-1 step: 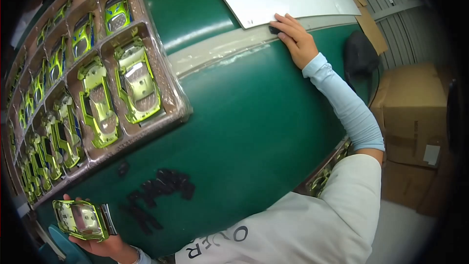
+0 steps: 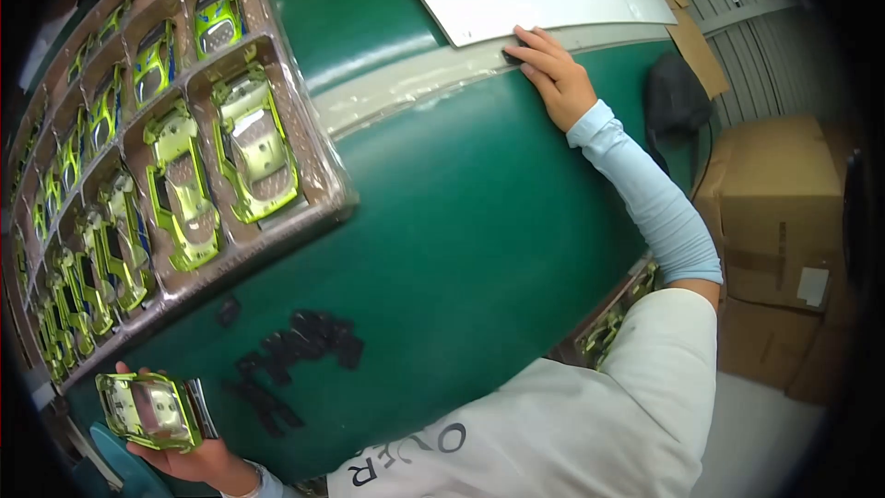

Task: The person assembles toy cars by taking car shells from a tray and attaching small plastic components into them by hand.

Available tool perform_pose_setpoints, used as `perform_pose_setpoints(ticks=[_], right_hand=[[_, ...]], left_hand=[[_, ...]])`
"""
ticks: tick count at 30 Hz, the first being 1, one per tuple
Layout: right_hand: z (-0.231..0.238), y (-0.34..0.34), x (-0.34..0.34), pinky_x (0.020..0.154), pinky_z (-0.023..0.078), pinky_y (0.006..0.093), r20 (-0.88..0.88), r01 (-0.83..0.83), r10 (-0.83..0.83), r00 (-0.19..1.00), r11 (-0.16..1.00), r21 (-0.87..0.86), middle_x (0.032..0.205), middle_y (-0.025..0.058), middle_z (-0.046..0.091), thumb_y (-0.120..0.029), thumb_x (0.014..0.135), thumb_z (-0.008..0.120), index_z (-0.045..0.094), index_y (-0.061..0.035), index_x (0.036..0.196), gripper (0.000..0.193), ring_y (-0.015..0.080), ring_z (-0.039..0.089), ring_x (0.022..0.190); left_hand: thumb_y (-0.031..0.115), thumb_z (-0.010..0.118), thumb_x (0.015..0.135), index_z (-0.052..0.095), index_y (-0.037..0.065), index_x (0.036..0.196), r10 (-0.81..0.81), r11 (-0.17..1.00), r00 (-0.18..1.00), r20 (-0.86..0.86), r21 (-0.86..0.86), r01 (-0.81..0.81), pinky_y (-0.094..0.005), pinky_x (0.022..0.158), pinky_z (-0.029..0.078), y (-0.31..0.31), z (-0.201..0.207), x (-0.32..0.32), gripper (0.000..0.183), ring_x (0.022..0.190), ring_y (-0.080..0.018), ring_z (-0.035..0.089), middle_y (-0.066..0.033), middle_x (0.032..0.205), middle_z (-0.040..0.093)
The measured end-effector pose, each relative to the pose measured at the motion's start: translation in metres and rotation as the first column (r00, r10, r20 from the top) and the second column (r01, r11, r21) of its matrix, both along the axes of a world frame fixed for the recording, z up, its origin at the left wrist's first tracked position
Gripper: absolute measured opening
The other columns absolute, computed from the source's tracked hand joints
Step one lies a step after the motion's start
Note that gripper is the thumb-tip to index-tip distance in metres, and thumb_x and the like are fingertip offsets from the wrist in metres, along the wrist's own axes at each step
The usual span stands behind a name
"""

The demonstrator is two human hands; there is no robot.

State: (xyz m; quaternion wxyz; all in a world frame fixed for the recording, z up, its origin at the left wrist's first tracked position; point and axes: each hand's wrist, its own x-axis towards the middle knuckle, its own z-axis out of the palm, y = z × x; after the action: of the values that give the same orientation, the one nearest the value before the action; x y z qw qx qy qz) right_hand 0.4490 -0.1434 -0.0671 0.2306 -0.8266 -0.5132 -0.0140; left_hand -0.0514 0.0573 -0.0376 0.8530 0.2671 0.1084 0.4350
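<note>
My left hand (image 2: 189, 463) is closed around a lime-green toy car body shell (image 2: 152, 410), held with its hollow inside facing up. A dark, shiny-edged strip (image 2: 200, 409) shows beside the shell's end on the hand's near side. Far off at the upper right, my right hand (image 2: 556, 74) reaches to the pale strip across the table. Its fingertips are on a small black piece (image 2: 512, 57), close to the edge of a white board (image 2: 544, 0). Several small black parts (image 2: 309, 339) lie in a loose cluster on the green table, to the right of the shell.
A brown compartment tray (image 2: 336, 207) on the left holds several lime-green car shells (image 2: 258, 148). A dark cloth-like item (image 2: 676, 97) lies at the table's right end. Cardboard boxes (image 2: 774, 161) stand beyond it. More green shells (image 2: 604, 337) show by my right elbow.
The whole view has shifted slightly. Both hands keep nearly the same pose, with the shell still in the left. A blurred pinkish shape at the top edge has moved up, partly out of view.
</note>
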Motion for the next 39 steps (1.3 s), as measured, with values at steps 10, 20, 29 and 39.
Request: perform_pose_setpoints(ticks=[10,20,29,39], right_hand=[[0.0,-0.039,-0.107,0.099,0.022,0.0424,0.011,-0.208,0.209,0.978,0.977,-0.052,0.125,0.0103,0.039,-0.006,0.076,0.051,0.051,-0.0116,0.11,0.034,0.0315,0.029,0.119],[0.015,-0.067,-0.198,0.096,0.024,0.0437,-0.047,-0.195,0.199,0.979,0.977,0.086,0.126,0.0095,0.038,-0.011,0.071,0.057,0.046,-0.0095,0.114,0.044,0.0328,0.026,0.121],[0.03,-0.052,-0.194,0.082,0.035,0.0367,0.148,-0.136,0.115,0.982,0.98,0.143,0.094,0.0064,0.053,-0.01,0.067,0.059,0.058,-0.0084,0.079,0.012,0.0261,0.045,0.098],[0.085,0.018,-0.21,0.082,0.036,0.0355,0.414,0.178,-0.108,0.904,0.975,-0.135,0.094,0.0067,0.056,-0.014,0.074,0.049,0.059,-0.0096,0.087,0.017,0.0226,0.046,0.097]], left_hand=[[0.027,0.039,0.088,0.037,0.003,0.12,0.1,0.991,0.98,-0.172,0.109,-0.082,-0.0367,0.086,0.04,0.0,-0.006,-0.035,0.04,0.106,-0.0236,0.045,-0.0122,0.12,0.044],[0.022,0.039,0.083,0.046,0.003,0.103,0.101,0.988,0.685,-0.722,0.156,0.019,-0.0295,0.059,0.049,0.007,-0.01,-0.083,0.029,0.078,-0.0198,0.057,-0.0097,0.088,0.057],[0.021,0.043,0.078,0.053,-0.003,0.07,0.679,0.681,0.072,-0.731,0.663,0.31,-0.032,0.059,0.038,0.017,-0.002,-0.078,0.027,0.061,-0.0208,0.052,-0.0123,0.063,0.055],[0.028,0.054,0.077,0.059,0.0,0.092,0.996,0.088,-0.054,-0.072,0.902,0.423,-0.0375,0.075,0.041,-0.001,0.016,-0.076,0.032,0.081,-0.0315,0.055,-0.0173,0.089,0.057]])
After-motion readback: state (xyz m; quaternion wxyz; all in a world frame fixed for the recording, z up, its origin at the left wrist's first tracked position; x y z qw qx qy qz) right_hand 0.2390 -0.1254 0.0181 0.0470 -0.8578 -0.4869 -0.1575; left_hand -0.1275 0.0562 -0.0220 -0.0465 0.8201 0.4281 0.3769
